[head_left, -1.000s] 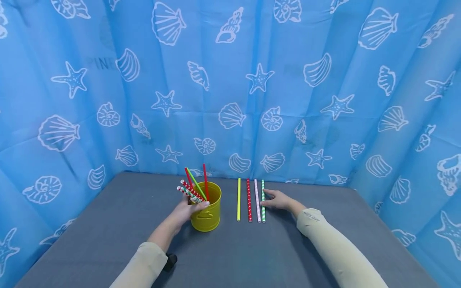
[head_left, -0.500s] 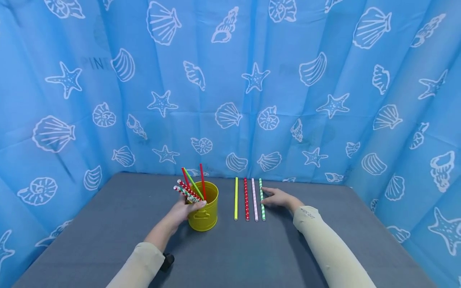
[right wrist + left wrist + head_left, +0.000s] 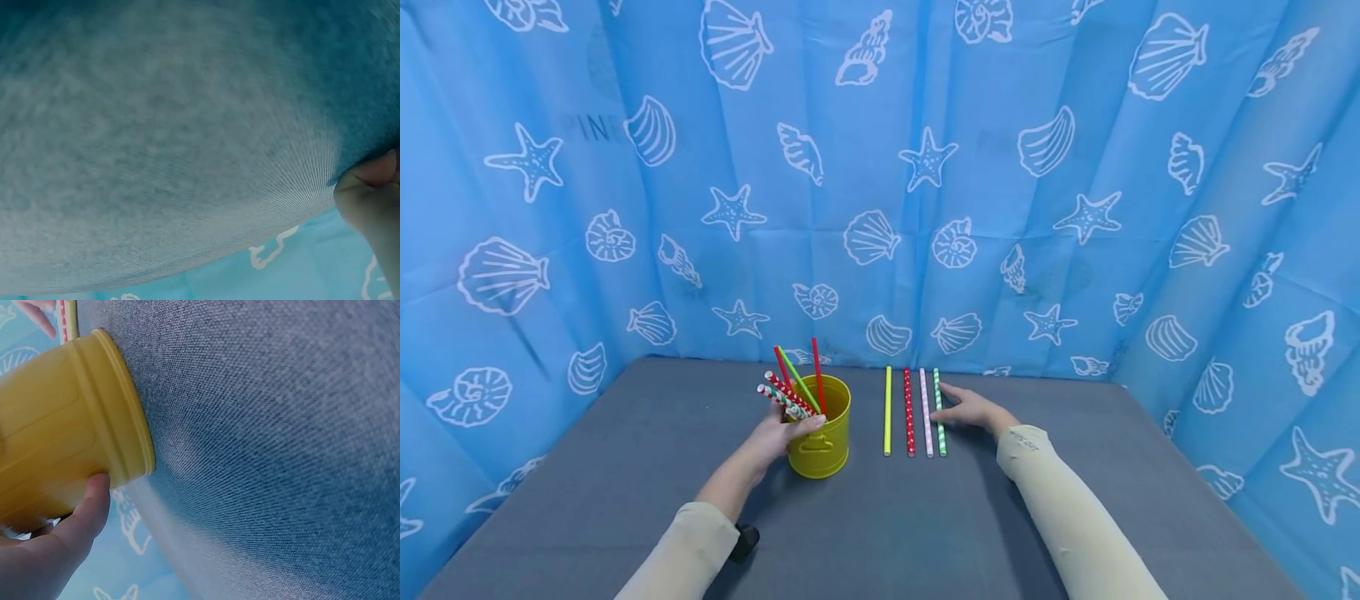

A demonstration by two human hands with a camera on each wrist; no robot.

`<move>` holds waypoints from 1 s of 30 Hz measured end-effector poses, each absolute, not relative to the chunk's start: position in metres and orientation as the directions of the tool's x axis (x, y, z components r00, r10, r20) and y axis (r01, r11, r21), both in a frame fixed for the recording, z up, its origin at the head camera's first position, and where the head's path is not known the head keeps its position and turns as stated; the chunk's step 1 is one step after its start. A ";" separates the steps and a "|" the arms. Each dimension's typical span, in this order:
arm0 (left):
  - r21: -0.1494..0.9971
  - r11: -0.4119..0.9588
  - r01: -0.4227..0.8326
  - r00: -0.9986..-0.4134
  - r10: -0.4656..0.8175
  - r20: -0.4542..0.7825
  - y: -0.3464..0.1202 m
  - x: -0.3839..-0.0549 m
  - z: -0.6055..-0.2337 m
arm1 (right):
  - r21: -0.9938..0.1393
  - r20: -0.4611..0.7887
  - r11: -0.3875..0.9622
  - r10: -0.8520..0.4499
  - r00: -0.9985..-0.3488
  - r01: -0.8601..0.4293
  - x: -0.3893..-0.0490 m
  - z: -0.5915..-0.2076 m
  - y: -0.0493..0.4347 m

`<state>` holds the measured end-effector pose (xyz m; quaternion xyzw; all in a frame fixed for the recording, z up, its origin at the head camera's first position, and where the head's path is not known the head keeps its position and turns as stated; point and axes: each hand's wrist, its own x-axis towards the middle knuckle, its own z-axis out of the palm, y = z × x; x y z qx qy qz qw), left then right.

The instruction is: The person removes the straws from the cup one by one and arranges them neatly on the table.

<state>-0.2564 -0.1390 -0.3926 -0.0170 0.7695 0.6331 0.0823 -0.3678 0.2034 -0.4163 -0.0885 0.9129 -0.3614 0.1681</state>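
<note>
A yellow bucket (image 3: 820, 464) stands on the grey table, with several straws (image 3: 799, 377) leaning out of it, plain red, green, dotted red and striped. My left hand (image 3: 772, 437) holds the bucket from the left, thumb at the rim; the left wrist view shows a finger (image 3: 95, 503) against its wall. To the right, straws lie side by side: yellow (image 3: 887, 412), dotted red (image 3: 909, 414), pale lilac (image 3: 925, 392) and green-and-white striped (image 3: 941, 439). My right hand (image 3: 972, 407) is at the striped one, index fingertip near its upper part, thumb crossing it toward the lilac straw.
A blue curtain (image 3: 760, 275) printed with white sea shells and starfish hangs behind and beside the table (image 3: 887, 533). A small black object (image 3: 745, 542) sits by the left sleeve cuff.
My right thumb has shifted left across the striped straw toward the lilac one. The striped straw now lies more nearly parallel to it. The left hand keeps its hold on the bucket.
</note>
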 end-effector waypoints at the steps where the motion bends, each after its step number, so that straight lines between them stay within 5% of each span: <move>1: 0.971 0.199 -0.131 -0.986 0.079 -0.149 -0.139 -0.257 -0.392 | -0.686 -0.249 0.727 -0.274 -0.929 -0.030 -0.368 -0.416 0.203; 30: 0.966 0.217 -0.141 -0.984 0.079 -0.162 -0.139 -0.257 -0.390 | -0.697 -0.289 0.716 -0.220 -0.932 0.047 -0.371 -0.419 0.212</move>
